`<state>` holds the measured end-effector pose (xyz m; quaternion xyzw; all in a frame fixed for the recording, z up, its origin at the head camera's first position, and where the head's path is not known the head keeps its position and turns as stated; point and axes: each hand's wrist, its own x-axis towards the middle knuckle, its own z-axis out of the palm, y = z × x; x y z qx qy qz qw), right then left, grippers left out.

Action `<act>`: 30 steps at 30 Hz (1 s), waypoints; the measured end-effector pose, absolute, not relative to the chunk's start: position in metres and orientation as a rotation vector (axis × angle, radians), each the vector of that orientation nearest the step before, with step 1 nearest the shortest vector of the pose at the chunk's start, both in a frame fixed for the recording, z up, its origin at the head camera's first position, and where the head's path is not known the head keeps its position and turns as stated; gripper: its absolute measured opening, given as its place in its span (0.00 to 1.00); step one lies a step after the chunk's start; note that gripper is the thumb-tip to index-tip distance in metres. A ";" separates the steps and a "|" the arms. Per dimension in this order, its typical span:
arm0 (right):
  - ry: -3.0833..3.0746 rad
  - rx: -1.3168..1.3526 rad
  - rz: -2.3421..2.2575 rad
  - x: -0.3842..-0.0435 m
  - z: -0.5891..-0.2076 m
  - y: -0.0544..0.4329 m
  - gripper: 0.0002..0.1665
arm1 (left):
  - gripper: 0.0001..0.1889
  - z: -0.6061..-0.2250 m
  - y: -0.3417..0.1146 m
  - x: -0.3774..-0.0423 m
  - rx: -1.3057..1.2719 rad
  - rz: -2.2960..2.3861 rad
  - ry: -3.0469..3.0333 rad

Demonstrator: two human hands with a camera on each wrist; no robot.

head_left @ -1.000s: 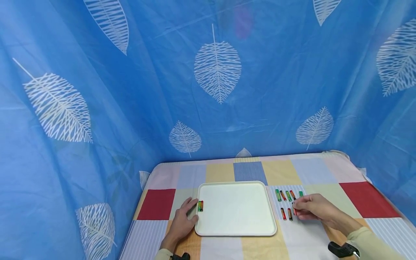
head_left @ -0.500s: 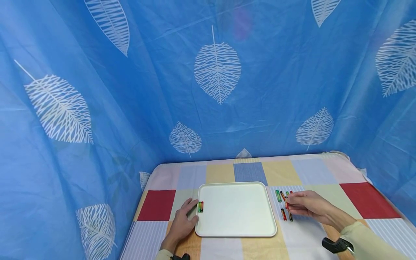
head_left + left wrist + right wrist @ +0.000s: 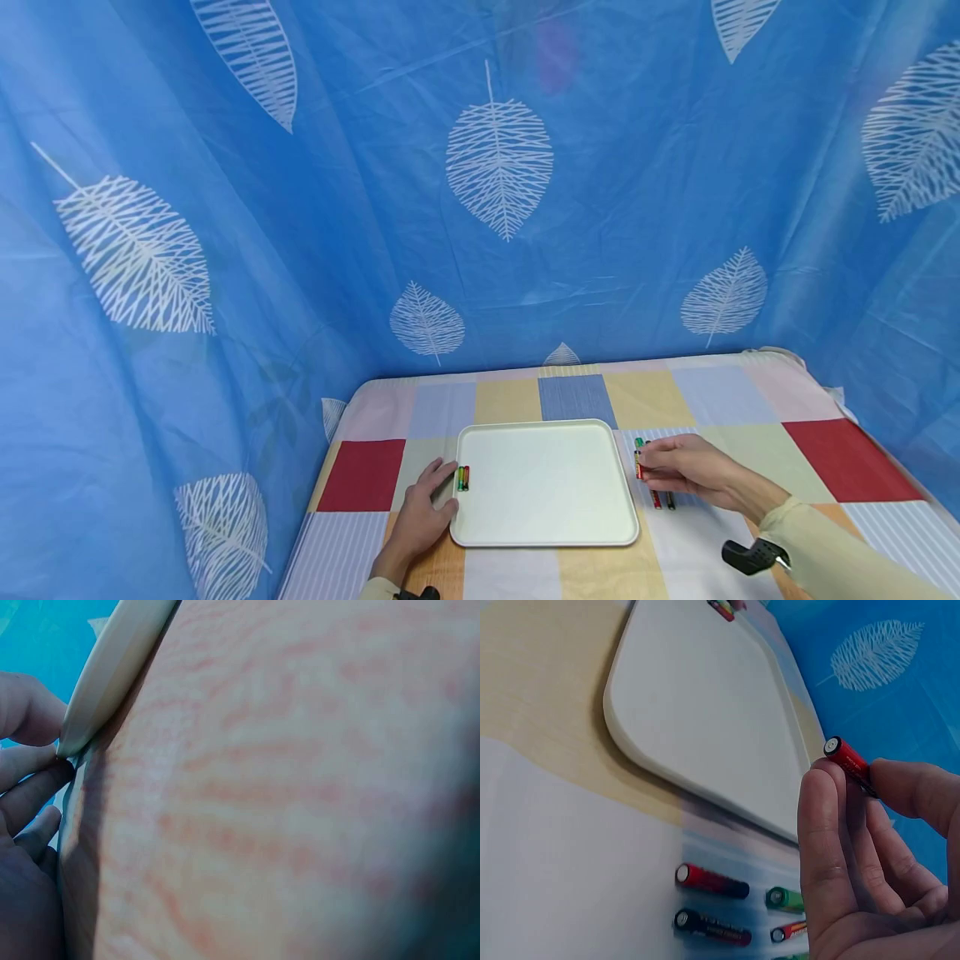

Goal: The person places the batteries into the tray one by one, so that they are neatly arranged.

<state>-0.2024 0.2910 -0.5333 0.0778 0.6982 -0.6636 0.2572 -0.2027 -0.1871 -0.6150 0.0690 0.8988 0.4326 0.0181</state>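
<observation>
Near the tray's right rim, my right hand [image 3: 690, 468] pinches a red and black battery [image 3: 849, 761] between thumb and fingers, held up above the table. Several other batteries lie on the striped patch under and around that hand, among them a red one [image 3: 712, 880], a black one [image 3: 712, 928] and a green one [image 3: 784, 898]; the hand partly hides them in the head view. My left hand [image 3: 422, 510] rests against the left rim of the white tray [image 3: 551, 487], its fingers extended and touching the edge. Two batteries [image 3: 462, 477] lie side by side inside the tray's left edge.
A patchwork cloth [image 3: 510, 575] covers the table. Behind and to the left hangs a blue curtain [image 3: 337, 208] with white leaf prints. A dark strap device [image 3: 753, 557] sits on my right wrist.
My right hand has lifted the red and black battery from the lower row and carried it left toward the tray. My left hand stays at the tray's rim.
</observation>
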 end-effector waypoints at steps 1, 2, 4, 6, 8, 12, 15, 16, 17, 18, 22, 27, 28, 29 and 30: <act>1.894 0.208 -1.800 -0.204 -0.533 0.288 0.31 | 0.32 -0.615 -0.187 -0.203 0.212 1.343 2.791; 1.895 0.201 -1.799 -0.205 -0.533 0.285 0.30 | 0.32 -0.615 -0.187 -0.202 0.207 1.344 2.789; 1.892 0.189 -1.799 -0.208 -0.533 0.279 0.30 | 0.32 -0.615 -0.186 -0.202 0.204 1.339 2.794; 1.884 0.169 -1.805 -0.210 -0.532 0.274 0.30 | 0.32 -0.614 -0.186 -0.202 0.196 1.337 2.793; 1.876 0.141 -1.812 -0.213 -0.532 0.268 0.29 | 0.32 -0.613 -0.185 -0.203 0.204 1.334 2.800; 1.866 0.084 -1.819 -0.216 -0.532 0.258 0.27 | 0.32 -0.611 -0.184 -0.203 0.221 1.352 2.800; 1.866 0.055 -1.822 -0.217 -0.532 0.250 0.27 | 0.32 -0.611 -0.184 -0.203 0.238 1.361 2.801; 1.867 0.050 -1.821 -0.218 -0.533 0.247 0.27 | 0.32 -0.611 -0.184 -0.203 0.241 1.358 2.800; 1.867 0.051 -1.823 -0.218 -0.533 0.245 0.26 | 0.32 -0.611 -0.185 -0.204 0.244 1.358 2.799; 1.868 0.049 -1.821 -0.219 -0.533 0.242 0.26 | 0.32 -0.611 -0.185 -0.204 0.251 1.359 2.798; 1.868 0.042 -1.818 -0.222 -0.535 0.232 0.28 | 0.32 -0.612 -0.186 -0.205 0.264 1.370 2.790; 1.864 0.032 -1.834 -0.227 -0.540 0.220 0.29 | 0.32 -0.613 -0.187 -0.205 0.245 1.378 2.787; 1.860 0.024 -1.837 -0.228 -0.541 0.217 0.29 | 0.32 -0.614 -0.187 -0.204 0.240 1.377 2.786; 1.856 0.018 -1.840 -0.228 -0.543 0.215 0.29 | 0.32 -0.614 -0.187 -0.204 0.230 1.373 2.785; 1.851 0.017 -1.844 -0.229 -0.544 0.212 0.29 | 0.32 -0.614 -0.187 -0.204 0.221 1.368 2.785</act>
